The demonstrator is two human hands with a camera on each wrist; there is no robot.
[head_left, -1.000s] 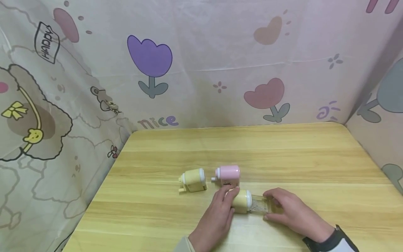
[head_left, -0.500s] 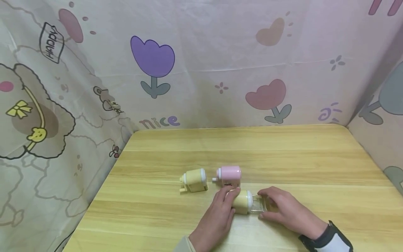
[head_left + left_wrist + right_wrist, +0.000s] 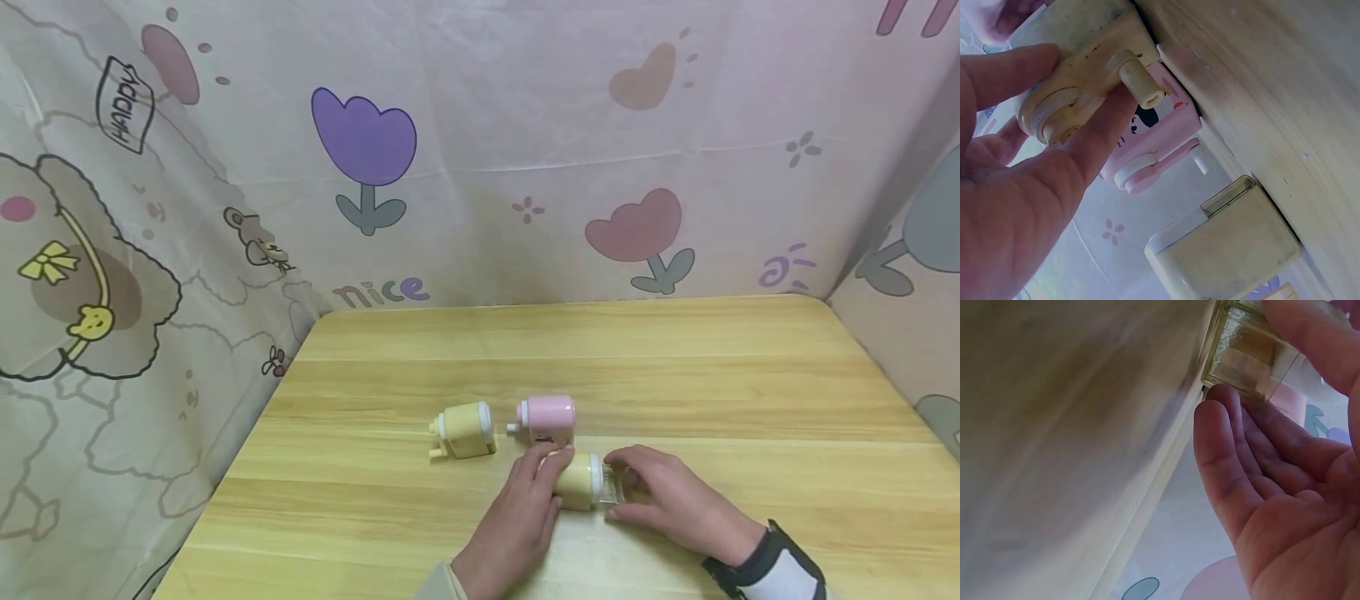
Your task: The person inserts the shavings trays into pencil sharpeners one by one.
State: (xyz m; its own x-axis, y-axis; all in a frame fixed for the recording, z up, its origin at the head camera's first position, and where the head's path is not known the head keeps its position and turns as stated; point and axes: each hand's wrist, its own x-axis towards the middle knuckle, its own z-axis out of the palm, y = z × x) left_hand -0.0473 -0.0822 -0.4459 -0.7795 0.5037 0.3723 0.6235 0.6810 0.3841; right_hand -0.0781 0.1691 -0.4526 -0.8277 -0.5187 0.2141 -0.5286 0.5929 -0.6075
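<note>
A yellow crank pencil sharpener lies on the table near its front, gripped from the left by my left hand. In the left wrist view, thumb and fingers are on either side of that sharpener's crank end. A clear shavings drawer sticks a short way out of the body's right end. My right hand holds this drawer by its outer end, thumb on the near side and fingers on the far side. Seen from the right wrist, the drawer is see-through, with bits of shavings at one wall.
Just behind the held sharpener stands a pink crank sharpener. Another yellow sharpener is to its left, crank facing left. The wood-grain table meets a printed cloth at the back and sides.
My right hand has moved left with the drawer, which now sticks out of the sharpener much less than before. The left hand stays on the body.
</note>
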